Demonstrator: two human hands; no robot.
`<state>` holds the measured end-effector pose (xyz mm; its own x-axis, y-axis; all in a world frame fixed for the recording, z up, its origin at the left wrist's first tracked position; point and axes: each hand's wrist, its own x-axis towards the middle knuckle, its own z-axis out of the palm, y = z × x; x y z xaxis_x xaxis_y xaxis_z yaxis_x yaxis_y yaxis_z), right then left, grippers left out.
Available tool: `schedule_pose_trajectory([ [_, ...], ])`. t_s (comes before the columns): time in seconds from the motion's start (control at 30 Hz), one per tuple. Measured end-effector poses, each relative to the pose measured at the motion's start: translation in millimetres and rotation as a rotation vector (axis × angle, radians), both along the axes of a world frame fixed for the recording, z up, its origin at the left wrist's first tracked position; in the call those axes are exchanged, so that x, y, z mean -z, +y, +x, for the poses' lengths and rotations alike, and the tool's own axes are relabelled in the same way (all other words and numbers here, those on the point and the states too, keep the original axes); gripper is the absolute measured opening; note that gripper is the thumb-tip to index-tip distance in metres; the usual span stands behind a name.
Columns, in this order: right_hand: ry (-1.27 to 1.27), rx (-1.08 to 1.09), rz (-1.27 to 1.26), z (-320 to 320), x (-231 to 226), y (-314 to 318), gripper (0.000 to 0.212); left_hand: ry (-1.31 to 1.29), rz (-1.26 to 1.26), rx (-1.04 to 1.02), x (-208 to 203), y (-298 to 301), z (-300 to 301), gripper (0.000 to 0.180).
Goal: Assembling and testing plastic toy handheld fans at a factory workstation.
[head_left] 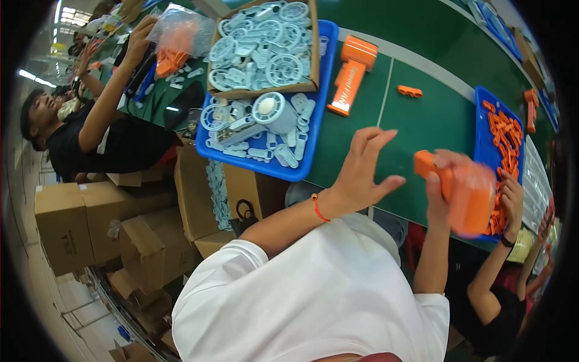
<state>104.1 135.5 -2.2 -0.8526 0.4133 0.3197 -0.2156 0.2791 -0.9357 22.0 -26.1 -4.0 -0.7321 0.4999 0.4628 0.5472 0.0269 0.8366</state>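
My left hand (365, 175) hovers above the green table with its fingers spread, holding nothing. In my right hand (437, 196) is an orange handheld fan-like device (473, 202), smeared by motion, with a thick round head and a narrower handle. Its handle end points toward my left hand. A similar orange device (350, 78) lies on the table beyond my left hand, pale lettering along its handle. Farther off, a small orange part (410, 91) rests alone on the tabletop.
At left, a blue tray (325, 90) holds light-blue parts and a cardboard box (315, 45) of round grilles. Another blue tray (480, 120) at right contains small orange parts (506, 136), with a co-worker's hand (511, 196) over it. Another person (90, 139) works at far left, near stacked cartons (78, 223).
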Motion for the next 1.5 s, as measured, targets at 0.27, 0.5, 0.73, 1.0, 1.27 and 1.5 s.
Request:
schedule_pose_trajectory([
  [0.27, 0.373, 0.022, 0.121, -11.2, -14.8, -9.5, 0.023, 0.063, -0.184, 0.128, 26.9, -13.9, -3.0, 0.019],
  [0.5, -0.230, -0.072, 0.459, -16.2, 24.3, -13.4, 0.050, 0.500, 0.193, 0.329, -5.8, -3.6, 26.0, 0.012],
  [0.73, -0.474, -0.228, 0.751, 4.5, -14.0, 3.6, 0.062, 0.571, -0.502, 0.035, 1.0, 3.5, -3.1, 0.042],
  [1.0, -0.377, -0.164, 0.646, 19.6, 2.6, 2.5, 0.056, 0.650, -0.595, 0.079, 0.5, 9.2, -2.1, 0.039],
  [1.27, -0.144, -0.069, 1.007, 18.4, 15.4, -2.1, 0.058, 0.757, -0.568, 0.084, 3.4, 13.7, -7.8, 0.037],
  [1.5, -0.149, 0.000, 1.040, 21.9, 27.1, -6.8, 0.057, 0.860, -0.566, 0.048, 8.2, 20.8, -9.0, 0.023],
])
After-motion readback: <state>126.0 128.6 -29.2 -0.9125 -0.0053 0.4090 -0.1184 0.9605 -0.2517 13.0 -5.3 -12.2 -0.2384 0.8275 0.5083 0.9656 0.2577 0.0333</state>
